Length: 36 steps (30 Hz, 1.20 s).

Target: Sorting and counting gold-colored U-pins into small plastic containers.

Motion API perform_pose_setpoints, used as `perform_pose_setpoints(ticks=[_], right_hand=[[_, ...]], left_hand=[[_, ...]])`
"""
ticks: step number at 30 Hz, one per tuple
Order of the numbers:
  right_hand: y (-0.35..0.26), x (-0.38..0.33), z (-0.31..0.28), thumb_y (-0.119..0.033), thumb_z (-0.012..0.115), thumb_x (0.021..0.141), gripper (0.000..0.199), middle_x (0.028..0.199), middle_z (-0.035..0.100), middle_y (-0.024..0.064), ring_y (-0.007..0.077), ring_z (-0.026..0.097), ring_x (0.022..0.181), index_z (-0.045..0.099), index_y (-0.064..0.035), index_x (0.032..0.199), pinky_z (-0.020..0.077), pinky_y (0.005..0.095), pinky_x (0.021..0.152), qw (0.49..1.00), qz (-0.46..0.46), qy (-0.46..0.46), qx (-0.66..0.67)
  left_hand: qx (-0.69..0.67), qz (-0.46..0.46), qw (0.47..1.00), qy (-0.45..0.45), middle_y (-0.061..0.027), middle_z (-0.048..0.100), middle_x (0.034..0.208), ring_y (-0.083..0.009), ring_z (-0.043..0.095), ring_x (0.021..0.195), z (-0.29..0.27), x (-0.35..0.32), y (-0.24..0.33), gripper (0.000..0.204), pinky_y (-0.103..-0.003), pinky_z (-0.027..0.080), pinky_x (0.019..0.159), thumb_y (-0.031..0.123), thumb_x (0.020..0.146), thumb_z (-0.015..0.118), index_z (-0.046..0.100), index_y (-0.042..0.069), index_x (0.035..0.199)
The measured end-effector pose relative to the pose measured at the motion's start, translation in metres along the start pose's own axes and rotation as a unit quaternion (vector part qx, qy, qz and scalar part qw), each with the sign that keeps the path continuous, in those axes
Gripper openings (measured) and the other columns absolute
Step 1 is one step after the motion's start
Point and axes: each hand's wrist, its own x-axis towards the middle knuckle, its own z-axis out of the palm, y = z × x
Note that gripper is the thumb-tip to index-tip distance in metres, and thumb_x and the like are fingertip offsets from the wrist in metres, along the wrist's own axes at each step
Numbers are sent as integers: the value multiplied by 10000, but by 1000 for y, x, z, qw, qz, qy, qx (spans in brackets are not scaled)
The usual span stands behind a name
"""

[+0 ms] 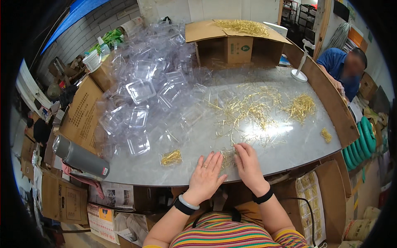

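My left hand (pixel 206 175) lies flat near the table's front edge, palm down with its fingers stretched out and nothing held. Just right of it, my right hand (pixel 248 165) has bent fingers drawn together, and a thin gold wire hook shows at the fingertips. Between both hands lies a small cluster of gold wire hooks (pixel 227 158). A wide loose spread of such hooks (pixel 252 107) covers the table beyond. To the left of my left hand sits a clear plastic box (pixel 170 157) filled with gold hooks.
Clear plastic boxes (pixel 140 91) are heaped at the left. A grey bottle (pixel 80 157) lies at the left edge. Denser hook piles (pixel 302 108) sit to the right, near a white stand (pixel 299 75). A cardboard box (pixel 240 49) stands behind; a person (pixel 343 68) sits beyond the right border.
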Motion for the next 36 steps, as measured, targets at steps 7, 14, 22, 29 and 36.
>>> perform_pose_setpoints(ticks=[7,14,22,29,36], right_hand=[[-12,2,-7,-195,666,922,448,1314,556,209,407,503,1250,538,12,1298,396,485,1090,990,-49,-122,-51],[2,1,-3,-109,667,860,363,1221,560,213,418,524,1177,557,-8,1191,444,463,1013,990,-29,-62,-127],[2,-11,26,-230,634,941,411,1329,550,187,383,503,1265,562,-20,1286,407,473,1083,993,-84,-52,-61],[1,-8,21,-259,629,948,425,1316,567,185,371,498,1276,558,-9,1284,406,479,1075,989,-86,-23,-119],[2,-4,12,-62,625,887,424,1302,539,253,435,531,1203,523,21,1291,461,450,1026,994,-46,-98,7]], left_hand=[[-2,-20,1000,4,-166,424,1522,-310,369,1435,3,2,1,673,-511,248,1190,384,975,574,397,-18,1485],[-39,-14,999,4,-224,400,1510,-371,372,1418,4,8,5,712,-532,254,1190,281,932,647,353,-54,1487],[-31,-20,999,-3,-224,421,1482,-370,361,1418,7,0,-1,739,-558,242,1190,274,910,672,345,-70,1476],[-32,-27,999,-9,-246,409,1484,-397,332,1430,8,-2,-2,705,-564,225,1193,289,934,634,359,-89,1461],[-34,-39,998,24,-272,427,1449,-422,369,1391,10,-1,0,698,-546,258,1175,279,922,660,378,-95,1439]])
